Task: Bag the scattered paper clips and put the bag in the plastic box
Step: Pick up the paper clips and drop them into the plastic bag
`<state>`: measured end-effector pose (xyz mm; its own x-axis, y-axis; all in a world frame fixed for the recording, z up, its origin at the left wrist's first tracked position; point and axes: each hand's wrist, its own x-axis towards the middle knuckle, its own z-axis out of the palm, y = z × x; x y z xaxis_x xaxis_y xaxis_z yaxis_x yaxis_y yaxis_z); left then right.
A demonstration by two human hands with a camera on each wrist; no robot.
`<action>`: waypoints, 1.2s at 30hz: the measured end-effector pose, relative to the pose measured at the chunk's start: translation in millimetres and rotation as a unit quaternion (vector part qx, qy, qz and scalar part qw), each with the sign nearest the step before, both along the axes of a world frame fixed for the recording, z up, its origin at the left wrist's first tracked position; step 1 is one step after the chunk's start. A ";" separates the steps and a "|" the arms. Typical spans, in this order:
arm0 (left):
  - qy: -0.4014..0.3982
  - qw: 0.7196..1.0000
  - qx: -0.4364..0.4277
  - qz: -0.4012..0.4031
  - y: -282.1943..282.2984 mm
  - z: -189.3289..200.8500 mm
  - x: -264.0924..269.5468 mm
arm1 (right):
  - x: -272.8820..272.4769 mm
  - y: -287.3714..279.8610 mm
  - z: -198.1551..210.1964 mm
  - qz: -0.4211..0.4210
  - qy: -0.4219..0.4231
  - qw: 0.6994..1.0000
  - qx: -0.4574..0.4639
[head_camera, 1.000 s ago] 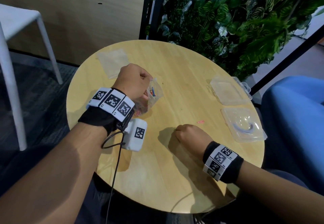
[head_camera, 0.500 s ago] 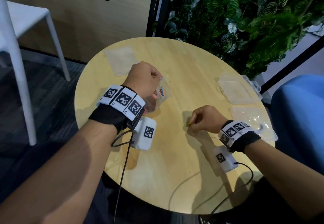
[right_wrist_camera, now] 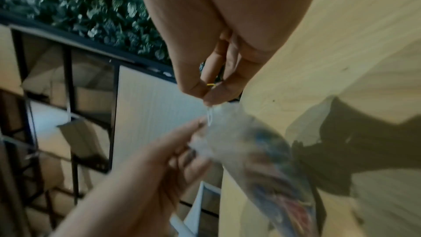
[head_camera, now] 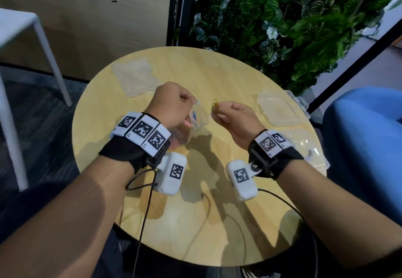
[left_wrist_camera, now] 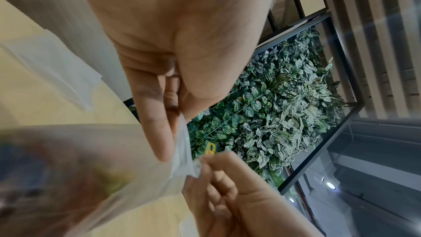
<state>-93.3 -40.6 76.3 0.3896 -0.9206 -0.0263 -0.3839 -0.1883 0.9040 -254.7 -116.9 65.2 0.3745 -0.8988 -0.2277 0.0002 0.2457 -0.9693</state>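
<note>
My left hand (head_camera: 188, 108) holds a small clear bag (head_camera: 201, 119) above the round wooden table (head_camera: 217, 71), pinching its rim between fingers (left_wrist_camera: 159, 132) and thumb. Several coloured clips show blurred inside the bag (right_wrist_camera: 262, 143). My right hand (head_camera: 217, 109) pinches a yellow paper clip (head_camera: 215, 103) just right of the bag's mouth, and also touches the rim. The clip (left_wrist_camera: 210, 149) pokes up from the right fingertips (right_wrist_camera: 212, 95). The clear plastic box (head_camera: 280, 112) lies open at the table's right, its other half (head_camera: 313, 147) partly behind my right wrist.
A second flat clear bag (head_camera: 134, 77) lies at the table's far left. A white chair (head_camera: 43, 38) stands to the left, a plant wall (head_camera: 282, 16) behind and a blue seat (head_camera: 369, 136) to the right. Wrist-camera cables (head_camera: 143, 212) hang over the table's near edge.
My right hand rose from the table with the yellow clip and moved left and up to the bag's mouth. The left hand kept holding the bag in about the same place.
</note>
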 end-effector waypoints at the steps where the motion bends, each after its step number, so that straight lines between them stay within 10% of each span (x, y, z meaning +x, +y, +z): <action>1: 0.014 1.000 -0.003 -0.003 0.1 0.0 -0.6 | 7.6 3.8 -1.6 0.003 0.013 1.000 -0.020; 4: 0.027 1.000 -0.007 -0.013 0.1 -1.0 -3.5 | 11.7 8.1 -6.3 0.071 0.148 0.972 -0.170; 7: 0.027 0.999 -0.008 -0.025 -0.1 -0.6 -6.0 | 1.9 2.9 4.2 0.174 0.277 0.883 -0.338; 12: 0.015 0.999 -0.010 -0.043 -1.7 0.7 -8.4 | -37.5 -21.5 27.3 0.177 0.290 0.880 -0.334; 17: 0.001 0.998 -0.002 -0.065 0.9 3.8 -9.9 | -94.9 -53.0 -9.8 0.238 0.545 0.733 -0.330; 24: 0.005 0.994 0.007 -0.113 3.9 10.1 -10.6 | -116.6 -47.9 -55.0 0.180 0.523 0.787 -0.274; 31: 0.001 0.992 0.011 -0.125 2.5 8.3 -9.0 | -113.7 -35.5 -44.8 0.261 0.534 0.773 -0.222; 36: -0.010 0.992 0.006 -0.129 1.4 6.8 -12.0 | -75.7 -0.9 -5.0 0.174 0.202 0.937 -0.225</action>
